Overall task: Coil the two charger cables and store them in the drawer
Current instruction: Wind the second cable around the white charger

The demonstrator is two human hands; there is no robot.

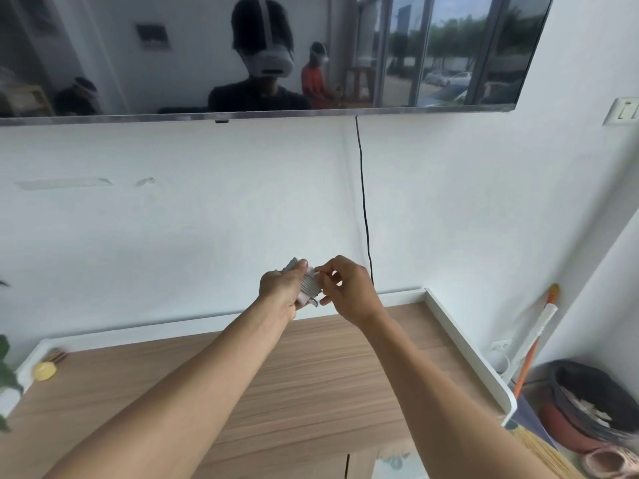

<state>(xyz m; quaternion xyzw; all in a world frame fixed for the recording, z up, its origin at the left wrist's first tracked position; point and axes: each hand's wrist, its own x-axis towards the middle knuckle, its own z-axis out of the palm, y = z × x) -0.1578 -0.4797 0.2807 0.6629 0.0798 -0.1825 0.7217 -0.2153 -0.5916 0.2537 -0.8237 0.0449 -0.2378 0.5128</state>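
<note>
Left hand (280, 289): closed around the charger (308, 286) with cable wound on it.
Right hand (345, 288): fingertips pinching the bundle from 3 o'clock.
Charger: held above the wooden cabinet top (311, 375).

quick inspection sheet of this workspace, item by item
surface: wooden cabinet top with a raised white rim, mostly bare
job's things: white charger with its cable wound tight around it, held up above the cabinet top; a second cable is not seen, no open drawer seen
clutter: small yellow object at the far left corner, plant leaves at the left edge
grippers: left hand grips the charger; right hand pinches at its wound side
cables: black cord hangs down the wall from the TV
surroundings: white wall, wall socket, broom handle and lined bin to the right
</note>
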